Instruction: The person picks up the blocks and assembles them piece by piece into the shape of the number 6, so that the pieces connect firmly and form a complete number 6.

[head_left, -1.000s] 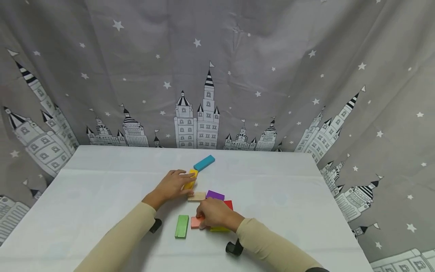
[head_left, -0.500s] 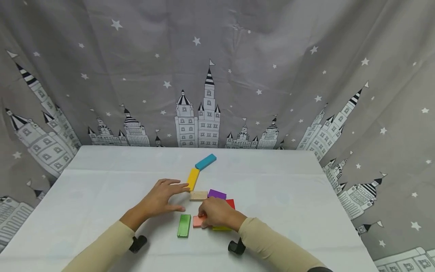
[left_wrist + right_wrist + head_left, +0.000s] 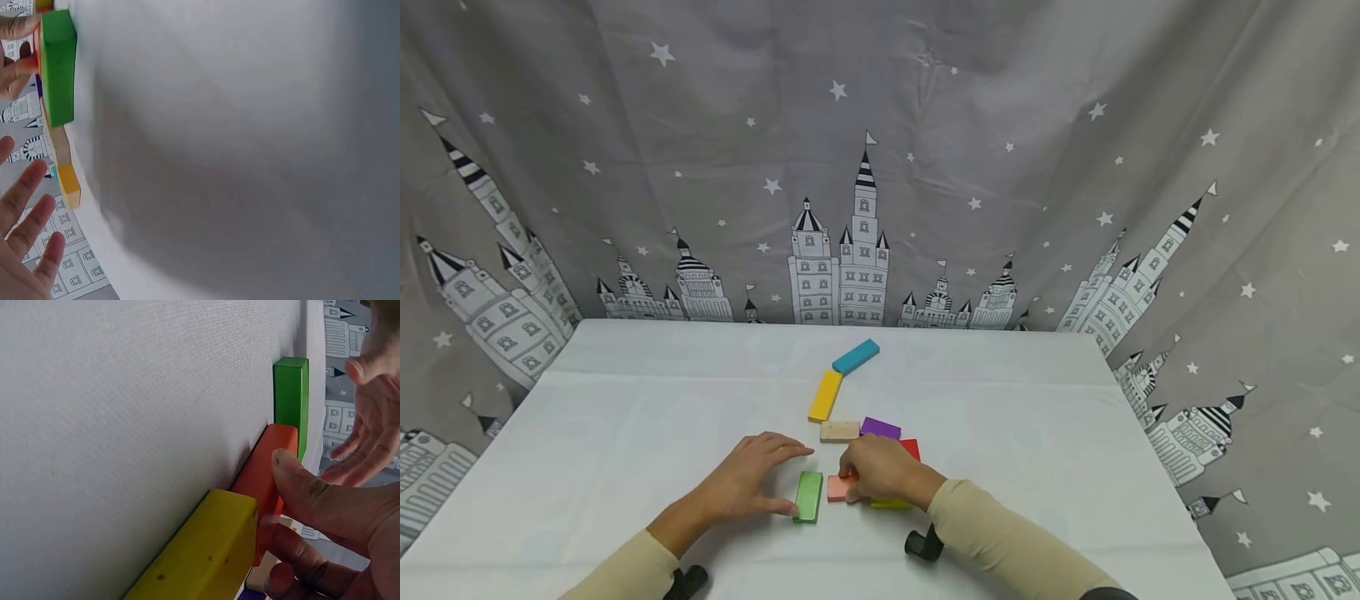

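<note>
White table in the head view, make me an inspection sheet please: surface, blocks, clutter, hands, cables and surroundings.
Surface: white table, faintly creased.
Job's things: blue block, yellow block, wooden block, purple block, red block, olive-yellow block, pink block and green block; the right hand partly covers the red, olive-yellow and pink ones.
Clutter: nothing seen.
Grips: right hand pinches the pink block; left hand is spread beside the green block, thumb contact unclear.
Cables: nothing seen.
Surroundings: gray curtain behind the table, printed with stars and castles.
</note>
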`<state>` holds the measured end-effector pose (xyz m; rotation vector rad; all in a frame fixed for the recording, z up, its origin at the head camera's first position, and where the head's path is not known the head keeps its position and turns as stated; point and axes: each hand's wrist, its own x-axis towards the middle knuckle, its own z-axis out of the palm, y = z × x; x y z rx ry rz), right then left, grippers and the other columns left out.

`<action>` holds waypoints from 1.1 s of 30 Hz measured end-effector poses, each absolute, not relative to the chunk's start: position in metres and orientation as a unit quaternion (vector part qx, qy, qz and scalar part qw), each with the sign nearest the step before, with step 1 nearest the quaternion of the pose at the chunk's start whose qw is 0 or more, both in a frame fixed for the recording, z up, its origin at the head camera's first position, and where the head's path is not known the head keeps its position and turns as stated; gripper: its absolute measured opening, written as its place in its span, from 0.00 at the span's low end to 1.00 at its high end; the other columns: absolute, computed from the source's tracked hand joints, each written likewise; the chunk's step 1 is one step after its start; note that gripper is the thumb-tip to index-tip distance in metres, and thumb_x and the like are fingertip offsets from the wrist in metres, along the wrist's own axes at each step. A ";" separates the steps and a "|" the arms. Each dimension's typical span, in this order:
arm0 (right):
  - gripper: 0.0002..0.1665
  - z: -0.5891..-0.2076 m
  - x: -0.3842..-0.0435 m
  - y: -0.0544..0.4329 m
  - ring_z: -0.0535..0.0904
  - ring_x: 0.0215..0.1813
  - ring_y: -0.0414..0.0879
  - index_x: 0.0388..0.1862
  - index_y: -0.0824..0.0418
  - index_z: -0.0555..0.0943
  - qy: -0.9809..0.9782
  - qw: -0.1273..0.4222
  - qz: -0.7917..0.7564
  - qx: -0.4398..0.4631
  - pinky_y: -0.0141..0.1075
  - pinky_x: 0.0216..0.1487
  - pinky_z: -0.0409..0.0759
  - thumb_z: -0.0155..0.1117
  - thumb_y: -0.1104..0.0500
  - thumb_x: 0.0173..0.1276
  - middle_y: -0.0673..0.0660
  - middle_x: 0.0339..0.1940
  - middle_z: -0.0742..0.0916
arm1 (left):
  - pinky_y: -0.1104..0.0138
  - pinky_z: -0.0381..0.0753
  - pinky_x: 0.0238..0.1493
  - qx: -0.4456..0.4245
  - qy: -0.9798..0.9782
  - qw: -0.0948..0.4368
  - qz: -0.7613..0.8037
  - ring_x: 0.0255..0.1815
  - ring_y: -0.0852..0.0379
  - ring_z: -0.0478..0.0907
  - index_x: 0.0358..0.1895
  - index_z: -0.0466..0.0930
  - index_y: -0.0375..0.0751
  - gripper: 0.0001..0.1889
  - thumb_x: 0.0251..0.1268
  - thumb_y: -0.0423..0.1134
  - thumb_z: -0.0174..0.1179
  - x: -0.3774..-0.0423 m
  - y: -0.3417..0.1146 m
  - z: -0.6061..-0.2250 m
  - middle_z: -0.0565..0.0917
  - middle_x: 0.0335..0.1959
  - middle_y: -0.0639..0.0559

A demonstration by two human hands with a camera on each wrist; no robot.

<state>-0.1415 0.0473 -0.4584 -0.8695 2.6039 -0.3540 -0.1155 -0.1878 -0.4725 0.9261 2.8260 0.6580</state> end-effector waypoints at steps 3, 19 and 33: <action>0.17 -0.458 -0.141 0.047 0.71 0.32 0.36 0.42 0.54 0.88 0.924 0.184 -0.125 -0.311 0.26 0.34 0.72 0.77 0.51 0.53 0.43 0.28 0.84 | 0.44 0.67 0.61 0.307 0.925 0.050 0.219 0.60 0.47 0.70 0.60 0.76 0.47 0.39 0.43 0.63 0.71 -0.111 -0.186 -0.474 0.78 0.57 0.51; 0.17 -0.458 -0.141 0.047 0.71 0.32 0.37 0.42 0.54 0.88 0.923 0.189 -0.134 -0.306 0.26 0.34 0.72 0.77 0.51 0.54 0.43 0.28 0.83 | 0.47 0.70 0.56 0.311 0.924 0.072 0.210 0.54 0.51 0.71 0.55 0.78 0.45 0.37 0.40 0.61 0.74 -0.106 -0.180 -0.482 0.78 0.51 0.54; 0.16 -0.457 -0.140 0.046 0.70 0.30 0.36 0.40 0.53 0.88 0.926 0.179 -0.124 -0.308 0.26 0.32 0.71 0.78 0.52 0.53 0.42 0.25 0.81 | 0.50 0.72 0.55 0.291 0.932 0.088 0.198 0.52 0.53 0.72 0.53 0.80 0.46 0.31 0.43 0.53 0.76 -0.109 -0.180 -0.479 0.78 0.49 0.55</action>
